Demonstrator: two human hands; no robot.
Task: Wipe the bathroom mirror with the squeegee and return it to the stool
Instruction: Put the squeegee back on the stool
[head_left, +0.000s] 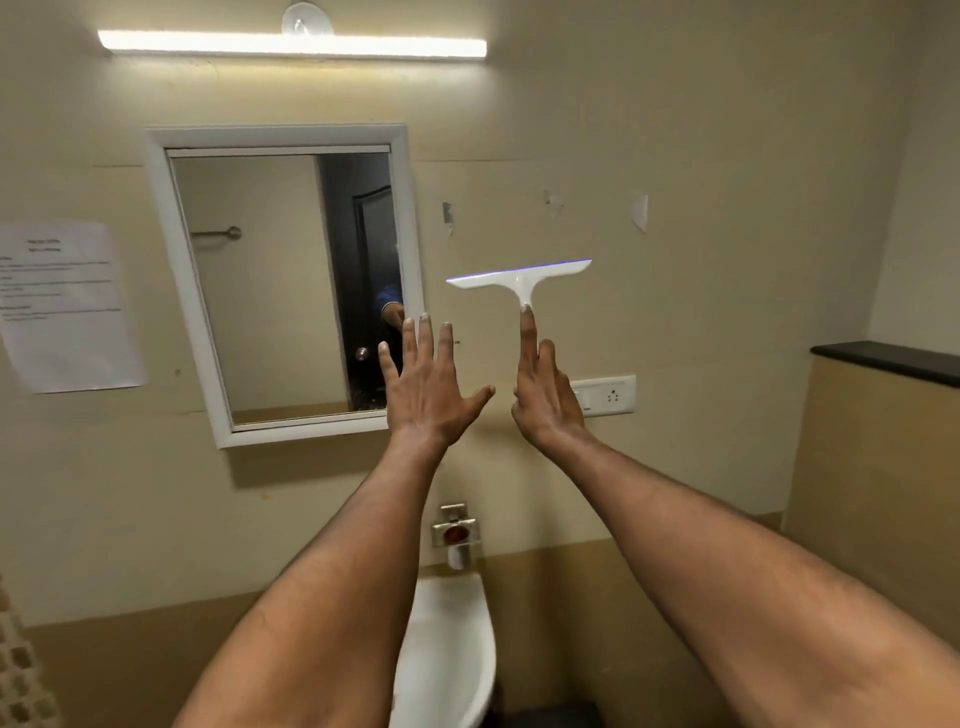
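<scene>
Landmark: mirror (280, 280), white-framed, on the wall.

Left of the mirror: paper notice (65, 304) taped to the wall, text blurred.

Above the mirror: tube light (291, 45), lit.

Mirror glass: reflects a dark doorway and a towel rail. No streaks, droplets or wiped band can be made out, so I cannot tell whether any stroke has been made.

At the mirror's lower right corner: left hand (428, 389), fingers spread wide and flat, nothing in it, overlapping the frame edge in view. Contact with frame or wall not resolvable.

Right of the mirror, clear of the frame: squeegee (519, 278), white, T-shaped, blade level and uppermost, over bare wall. Right hand (545, 400) has the handle, index finger extended up along it, remaining fingers curled around the lower part, which is hidden.

Further right, lower than the squeegee: switch plate (605, 396).

Below the mirror: tap (456, 532) and basin (452, 649).

Judgement: tool in hand, blade off the glass; wiping at best unconfirmed. Return to the stool remains; stool not in view.
</scene>
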